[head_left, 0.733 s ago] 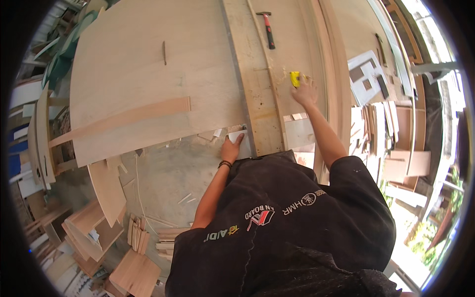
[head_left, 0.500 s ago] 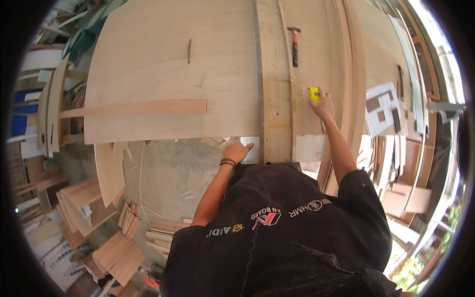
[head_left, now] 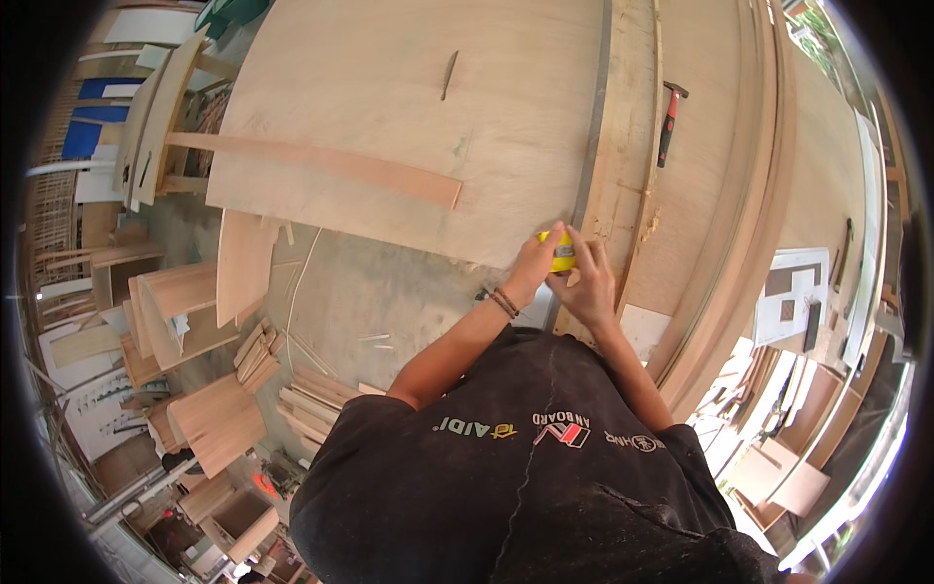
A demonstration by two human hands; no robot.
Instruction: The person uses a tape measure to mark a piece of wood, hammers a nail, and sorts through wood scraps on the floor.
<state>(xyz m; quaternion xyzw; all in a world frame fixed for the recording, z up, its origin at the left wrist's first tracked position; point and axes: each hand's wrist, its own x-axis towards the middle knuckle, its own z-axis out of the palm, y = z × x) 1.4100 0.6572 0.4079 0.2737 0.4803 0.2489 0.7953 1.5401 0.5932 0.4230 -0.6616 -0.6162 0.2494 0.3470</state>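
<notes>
A yellow tape measure (head_left: pixel 561 255) is between my two hands, close to the near edge of the plywood sheet (head_left: pixel 360 88). My left hand (head_left: pixel 530 271) has its fingers closed on the tape's left side. From the right, my right hand (head_left: pixel 590 288) pinches the same tape measure, with its thumb near the lower edge. Whether any blade is drawn out is hidden by the fingers. Just right of my hands runs a long wooden board (head_left: pixel 619 127), and beyond it lies a hammer (head_left: pixel 668 125) with a red and black handle.
A thin wood strip (head_left: pixel 321 165) crosses the plywood on the left, with a small dark slender tool (head_left: pixel 449 76) farther back. Long mouldings (head_left: pixel 754 195) run along the right, beside a white panel with cut-outs (head_left: pixel 793 292). Wood offcuts (head_left: pixel 316 399) are piled on the floor.
My right hand has brought the tape measure leftward and nearer, over to my left hand. The left hand has moved up to it and now grips it too. The whole view has turned.
</notes>
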